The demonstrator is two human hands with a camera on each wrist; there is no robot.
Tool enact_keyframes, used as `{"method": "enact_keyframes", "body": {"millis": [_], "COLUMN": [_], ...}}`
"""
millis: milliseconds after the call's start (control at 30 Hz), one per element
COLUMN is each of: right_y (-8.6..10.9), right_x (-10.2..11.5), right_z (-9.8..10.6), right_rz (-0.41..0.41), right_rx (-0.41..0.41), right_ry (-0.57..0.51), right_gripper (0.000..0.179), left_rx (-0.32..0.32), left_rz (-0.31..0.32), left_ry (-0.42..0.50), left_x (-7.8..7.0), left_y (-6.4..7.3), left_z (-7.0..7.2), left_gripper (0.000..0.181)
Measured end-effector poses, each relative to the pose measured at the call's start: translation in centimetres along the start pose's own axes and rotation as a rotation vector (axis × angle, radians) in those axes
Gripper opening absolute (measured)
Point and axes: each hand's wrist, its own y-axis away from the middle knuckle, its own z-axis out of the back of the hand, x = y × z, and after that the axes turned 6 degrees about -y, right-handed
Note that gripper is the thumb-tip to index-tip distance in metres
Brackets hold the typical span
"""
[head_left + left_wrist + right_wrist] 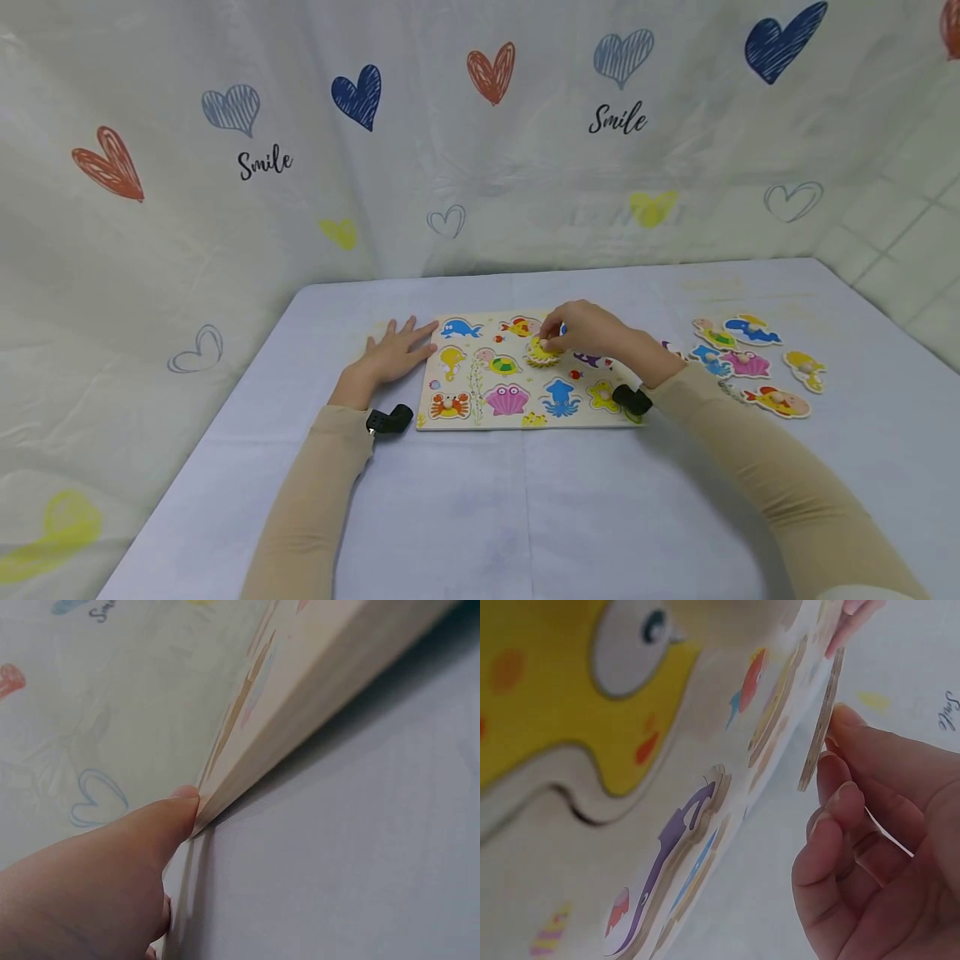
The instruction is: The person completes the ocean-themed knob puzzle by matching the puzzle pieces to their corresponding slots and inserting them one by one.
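Note:
A wooden puzzle board (535, 421) with printed sea animals lies on the table. My right hand (588, 329) is over its upper middle and pinches a yellow, spiky-edged puzzle piece (540, 357) between thumb and fingers. In the right wrist view that piece (824, 720) shows edge-on, held just off the board surface. My left hand (393, 350) rests flat with spread fingers by the board's left edge, and its thumb (180, 814) touches the board's side. A yellow starfish piece (602, 396) and a purple piece (667, 840) sit in the board.
Several loose puzzle pieces lie to the right of the board, among them a pink shell (746, 364), a red-and-yellow fish (780, 402) and a yellow seahorse (805, 371). A white curtain (420, 167) printed with hearts hangs behind the table.

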Motion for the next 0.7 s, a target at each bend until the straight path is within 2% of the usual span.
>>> {"method": "enact_keyframes", "body": {"millis": [200,467,700], "right_y": [-0.20,-0.54,-0.92], "right_x": [0.31,0.52,0.72], "right_z": [-0.07,-0.14,-0.20], "right_rz": [-0.004,-0.067,-0.090], "right_rx": [0.022,0.056,0.086], "right_ry": [0.025,0.050,0.073], "right_gripper": [0.011,0.011,0.011], "left_rx": [-0.003,0.004,-0.003], "left_rz": [-0.006,-0.010,-0.014], "left_ry": [-0.004,0.002,-0.001], "left_x": [0.13,0.10,-0.09], "left_y": [-0.11,-0.14,0.11], "left_z": [-0.08,-0.09,0.09], "left_gripper": [0.064,0.064,0.064]}}
